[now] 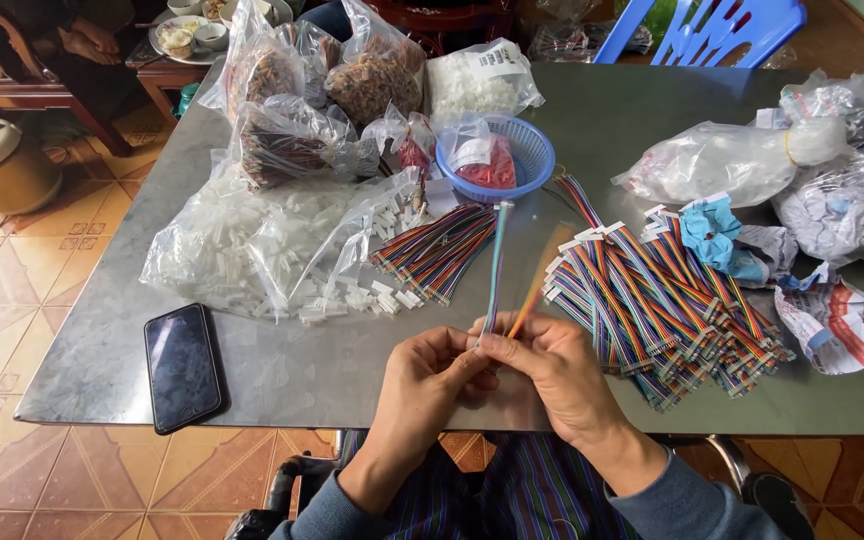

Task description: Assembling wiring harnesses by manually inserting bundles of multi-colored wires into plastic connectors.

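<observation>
Head view: one camera looked down at a grey table point(652, 110) and two bare hands at its near edge.
Left hand point(427, 375): closed, fingertips pinched on the lower end of a ribbon cable point(495, 270), touching the right hand.
Right hand point(552, 370): closed, thumb and fingers gripping the same lower end of the cable.
Ribbon cable: flat, rainbow-coloured, rose from the hands away across the table, its far end capped by a small white connector.
Beyond the hands: a blue basket point(497, 158) holding a small bag with red pieces.
Right of the right hand: a heap of finished cables point(652, 310), just beside it.
Beyond the left hand: a loose cable bundle point(437, 250), white connectors point(372, 297) and clear bags.
Left of the left hand: a black phone point(183, 366), well apart, face up.
</observation>
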